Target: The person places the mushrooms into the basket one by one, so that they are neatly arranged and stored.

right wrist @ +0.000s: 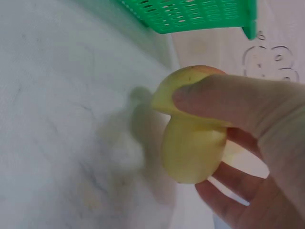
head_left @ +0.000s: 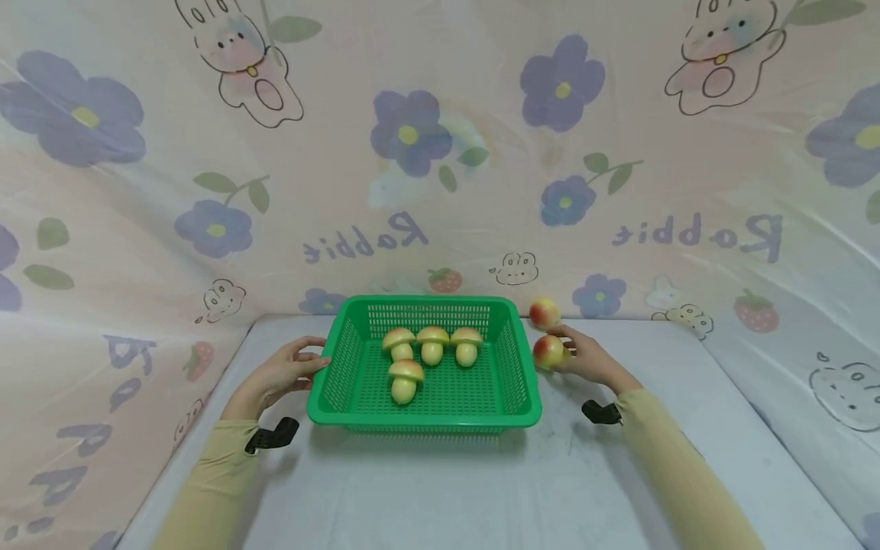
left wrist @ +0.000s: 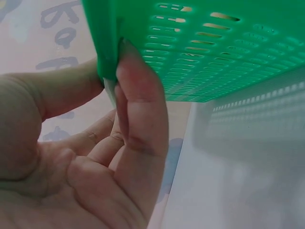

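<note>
A green plastic basket (head_left: 426,419) stands on the table, and several toy mushrooms (head_left: 432,345) with reddish-yellow caps and pale stems lie inside it. My left hand (head_left: 289,372) pinches the basket's left rim; the left wrist view shows the thumb outside and a finger under the rim (left wrist: 107,57). To the right of the basket, my right hand (head_left: 589,359) grips another mushroom (right wrist: 193,145) between thumb and fingers, its stem pointing down in the right wrist view. Just behind that hand is one more mushroom (head_left: 545,312), cap towards me.
The white table (head_left: 426,496) reaches back to a hanging cloth (head_left: 474,191) printed with flowers and rabbits, which also covers both sides. A black wrist strap piece (head_left: 273,436) juts from the left sleeve, and another (head_left: 601,412) from the right.
</note>
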A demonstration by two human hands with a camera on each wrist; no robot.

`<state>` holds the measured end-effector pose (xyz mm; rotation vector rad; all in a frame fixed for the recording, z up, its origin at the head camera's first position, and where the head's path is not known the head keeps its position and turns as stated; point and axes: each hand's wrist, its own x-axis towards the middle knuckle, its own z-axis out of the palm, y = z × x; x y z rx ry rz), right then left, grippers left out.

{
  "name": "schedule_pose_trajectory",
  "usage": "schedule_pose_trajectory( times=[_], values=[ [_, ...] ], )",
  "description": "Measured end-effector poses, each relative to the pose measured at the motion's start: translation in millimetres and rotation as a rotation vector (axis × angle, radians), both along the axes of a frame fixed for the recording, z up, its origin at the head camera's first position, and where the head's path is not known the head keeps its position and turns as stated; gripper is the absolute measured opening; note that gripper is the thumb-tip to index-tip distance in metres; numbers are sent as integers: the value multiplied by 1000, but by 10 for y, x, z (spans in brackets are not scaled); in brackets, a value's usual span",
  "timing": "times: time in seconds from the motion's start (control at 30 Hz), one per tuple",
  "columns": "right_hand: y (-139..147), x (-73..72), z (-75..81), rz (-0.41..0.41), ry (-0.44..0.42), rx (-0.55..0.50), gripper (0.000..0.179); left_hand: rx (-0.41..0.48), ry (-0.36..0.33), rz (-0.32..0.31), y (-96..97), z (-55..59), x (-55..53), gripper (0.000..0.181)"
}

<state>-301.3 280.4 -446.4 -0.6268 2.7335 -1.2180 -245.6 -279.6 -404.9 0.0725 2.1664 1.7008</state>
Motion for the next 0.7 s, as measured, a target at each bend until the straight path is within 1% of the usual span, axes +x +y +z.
schedule_pose_trajectory(
  times=[0.07, 0.17, 0.23, 0.33, 0.47, 0.7],
  values=[
    [57, 51, 17, -6, 2, 7, 64, 0, -8, 11, 6, -6, -11, 61],
    [131, 108, 44, -22, 0, 7, 64, -8, 1, 4, 2, -12, -20, 62],
    [163, 145, 72, -23, 4, 7, 64, -11, 1, 13, -5, -13, -22, 62],
    [190, 200, 125, -30, 8, 5, 65, -10, 9, 0, -21, -15, -24, 63],
    [209, 267, 218, -30, 14, -6, 67, -2, 3, -6, -35, -18, -37, 64],
    [181, 322, 412, -31, 43, -28, 70, -5, 9, -23, -47, -16, -62, 64]
  ],
)
